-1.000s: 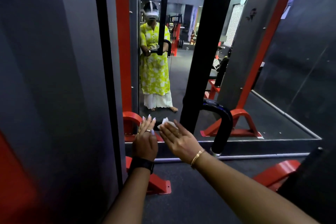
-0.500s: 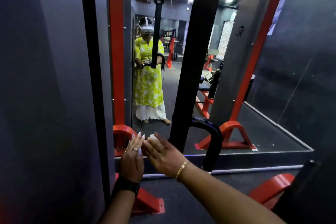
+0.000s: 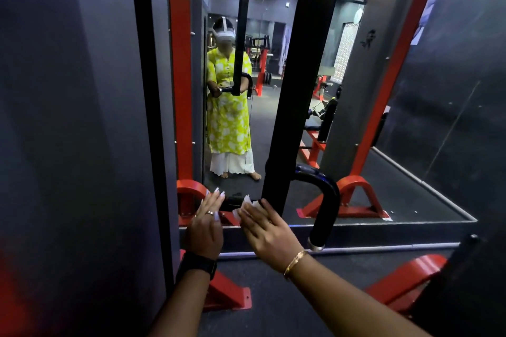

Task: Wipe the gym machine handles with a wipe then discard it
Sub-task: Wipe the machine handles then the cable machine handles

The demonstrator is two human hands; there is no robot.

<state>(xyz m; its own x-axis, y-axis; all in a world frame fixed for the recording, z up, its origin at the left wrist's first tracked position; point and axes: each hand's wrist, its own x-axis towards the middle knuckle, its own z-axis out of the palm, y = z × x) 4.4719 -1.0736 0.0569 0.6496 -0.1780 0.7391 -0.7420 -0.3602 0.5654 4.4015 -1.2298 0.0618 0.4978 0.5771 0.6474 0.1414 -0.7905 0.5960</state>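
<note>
Low beside the black upright post (image 3: pixel 295 90), the right hand (image 3: pixel 264 230) lies flat-fingered over a small white crumpled wipe (image 3: pixel 244 206). It presses the wipe onto the short black horizontal handle bar (image 3: pixel 231 201), palm down so the wipe covers the top of the grip. Cannot tell whether the thumb hooks underneath. Left hand (image 3: pixel 205 224) is spread, fingers straight, tips touching the bar's outer end, likely steadying it against the rubbing; it holds nothing. Curved black padded handle (image 3: pixel 325 200) on the post's other side is untouched, probably next. Wall mirror (image 3: pixel 262 117) behind reflects the person. Red steel frame foot (image 3: pixel 189 189) sits just behind the left fingers. Judged step: mid-wipe on one handle, discard not yet done.
</note>
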